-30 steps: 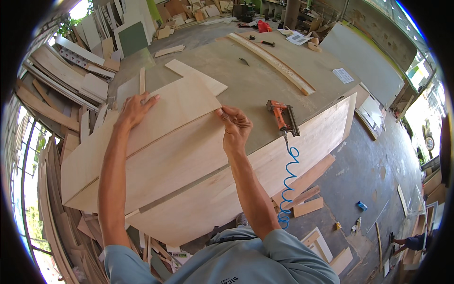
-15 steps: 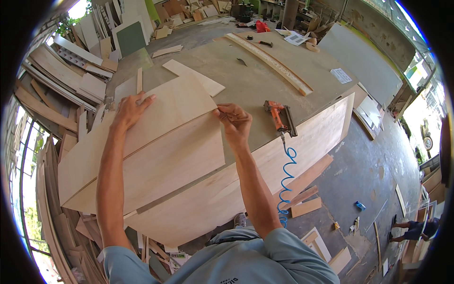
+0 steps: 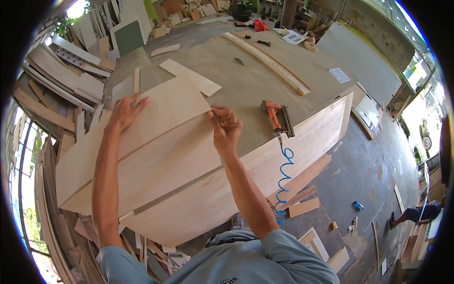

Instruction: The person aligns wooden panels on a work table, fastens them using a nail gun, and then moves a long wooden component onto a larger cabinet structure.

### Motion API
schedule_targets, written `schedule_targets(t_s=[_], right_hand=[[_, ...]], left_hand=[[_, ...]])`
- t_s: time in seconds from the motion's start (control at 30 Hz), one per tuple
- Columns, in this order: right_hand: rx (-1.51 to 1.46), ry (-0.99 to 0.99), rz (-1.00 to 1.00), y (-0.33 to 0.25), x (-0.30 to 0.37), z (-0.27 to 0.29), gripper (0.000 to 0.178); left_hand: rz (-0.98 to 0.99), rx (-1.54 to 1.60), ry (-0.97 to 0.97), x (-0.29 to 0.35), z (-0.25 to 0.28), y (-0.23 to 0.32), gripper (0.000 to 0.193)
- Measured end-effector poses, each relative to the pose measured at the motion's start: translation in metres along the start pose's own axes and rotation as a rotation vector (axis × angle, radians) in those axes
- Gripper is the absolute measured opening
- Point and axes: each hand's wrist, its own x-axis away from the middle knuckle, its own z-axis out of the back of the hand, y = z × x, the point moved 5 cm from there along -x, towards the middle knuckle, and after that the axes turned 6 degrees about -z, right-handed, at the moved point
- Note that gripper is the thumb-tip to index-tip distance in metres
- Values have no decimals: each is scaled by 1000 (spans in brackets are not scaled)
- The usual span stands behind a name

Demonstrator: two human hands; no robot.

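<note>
A pale plywood panel [image 3: 165, 111] lies on top of an upright plywood board [image 3: 165, 161], making a box shape on the workbench [image 3: 250, 90]. My left hand [image 3: 125, 113] rests on the panel by its far edge, thumb stretched out; its other fingertips are partly hidden. At the panel's right near corner, my right hand [image 3: 227, 128] is closed, thumb and fingers pinching the corner. To the right, an orange and black nail gun [image 3: 276, 118] lies on the bench with a coiled blue air hose [image 3: 285, 175] hanging over the edge.
A loose plywood offcut [image 3: 194, 78] and a thin strip [image 3: 136, 80] lie beyond the panel. Farther off are a long wooden rail [image 3: 269, 64] and a hammer [image 3: 263, 43]. Stacked boards [image 3: 61, 85] stand at left. Another person [image 3: 418, 214] is at far right; scraps [image 3: 304, 207] litter the floor.
The view has shifted slightly, moving the bench things a little left. My right hand still pinches the corner, its fingers curled slightly differently. The person at far right has shifted.
</note>
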Motion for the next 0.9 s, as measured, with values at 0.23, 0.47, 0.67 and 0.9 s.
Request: schedule_targets(t_s=[0.23, 0.47, 0.67, 0.9], right_hand=[[156, -113, -87, -12, -14, 15, 2], [833, 57, -371, 25, -49, 138, 40], [1697, 180, -318, 63, -79, 276, 33], [1879, -69, -511, 103, -115, 342, 52]], left_hand=[[46, 30, -21, 3, 1, 6, 84], [81, 40, -20, 8, 5, 8, 79], [72, 55, -4, 7, 4, 12, 76], [109, 26, 10, 6, 2, 13, 76]])
